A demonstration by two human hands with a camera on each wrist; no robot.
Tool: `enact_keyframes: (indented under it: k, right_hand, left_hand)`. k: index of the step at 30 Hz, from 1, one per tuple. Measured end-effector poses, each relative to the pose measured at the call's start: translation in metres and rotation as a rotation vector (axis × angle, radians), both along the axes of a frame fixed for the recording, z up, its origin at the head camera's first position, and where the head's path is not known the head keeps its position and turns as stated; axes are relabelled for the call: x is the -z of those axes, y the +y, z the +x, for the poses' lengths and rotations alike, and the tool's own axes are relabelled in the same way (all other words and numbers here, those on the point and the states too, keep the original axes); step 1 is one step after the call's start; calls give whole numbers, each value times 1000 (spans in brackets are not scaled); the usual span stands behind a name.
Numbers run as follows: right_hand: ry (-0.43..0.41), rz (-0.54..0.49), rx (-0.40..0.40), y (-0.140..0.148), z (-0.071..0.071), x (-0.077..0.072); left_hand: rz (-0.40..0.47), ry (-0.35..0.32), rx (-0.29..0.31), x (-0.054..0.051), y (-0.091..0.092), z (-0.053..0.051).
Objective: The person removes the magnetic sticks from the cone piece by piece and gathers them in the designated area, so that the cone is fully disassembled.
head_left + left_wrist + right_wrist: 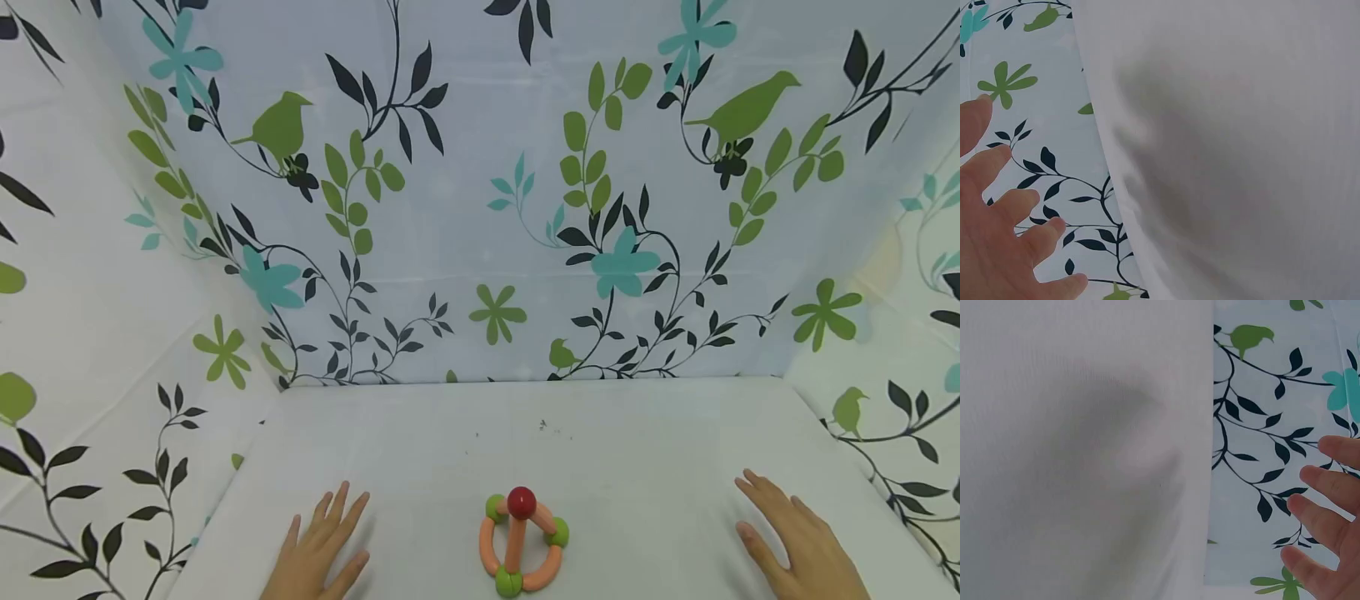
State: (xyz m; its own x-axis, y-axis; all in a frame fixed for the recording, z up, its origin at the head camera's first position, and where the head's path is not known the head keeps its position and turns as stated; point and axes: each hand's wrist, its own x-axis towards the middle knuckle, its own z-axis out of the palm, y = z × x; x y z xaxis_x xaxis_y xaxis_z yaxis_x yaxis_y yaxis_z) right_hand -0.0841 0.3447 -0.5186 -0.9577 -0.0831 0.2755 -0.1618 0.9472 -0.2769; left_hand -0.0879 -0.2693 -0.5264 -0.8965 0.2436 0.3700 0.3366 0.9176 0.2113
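Fingers [354, 516] apart, my left hand [318, 547] and right hand [804, 546], both cropped, flank an orange-and-green ring-shaped toy [515, 546] with red ball [522, 502].

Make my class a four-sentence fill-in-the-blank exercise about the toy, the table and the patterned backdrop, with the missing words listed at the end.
1. The toy rests on a table whose top is ____ in colour.
2. The topmost ball on the toy is ____.
3. In the head view, the number of green balls showing on the toy is ____.
4. The birds printed on the backdrop are all ____.

Missing words: white; red; three; green.
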Motion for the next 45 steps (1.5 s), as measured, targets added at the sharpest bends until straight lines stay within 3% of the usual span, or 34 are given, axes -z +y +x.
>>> enact_keyframes:
  k: [5, 8, 16, 19, 22, 26, 32, 38, 42, 45]
  right_hand:
    - [115, -155, -10, -22, 3, 1]
    - [155, -257, -30, -36, 5, 1]
    - [142, -390, -19, -72, 14, 7]
    - [153, -435, -48, -83, 12, 11]
    - [149, -468, -82, -92, 9, 12]
    - [117, -491, -139, -106, 6, 7]
    - [85, -533, -249, -132, -4, 1]
    - [92, -614, -361, -152, -14, -8]
    - [87, -659, -422, -164, -19, -16]
    - [81, -678, -445, -173, -22, -21]
  left_hand:
    - [96, 31, 30, -2, 16, 5]
    - [149, 11, 38, -3, 26, 7]
    - [234, 30, 54, 0, 50, 13]
    - [277, 44, 73, 1, 58, 12]
    - [316, 72, 132, 3, 67, 9]
    - [383, 62, 155, 4, 78, 9]
    - [613, -81, 107, 0, 95, 17]
    - [794, -275, 52, -9, 116, 19]
    - [842, -410, 31, -15, 128, 17]
    - [849, -460, 47, -17, 137, 15]
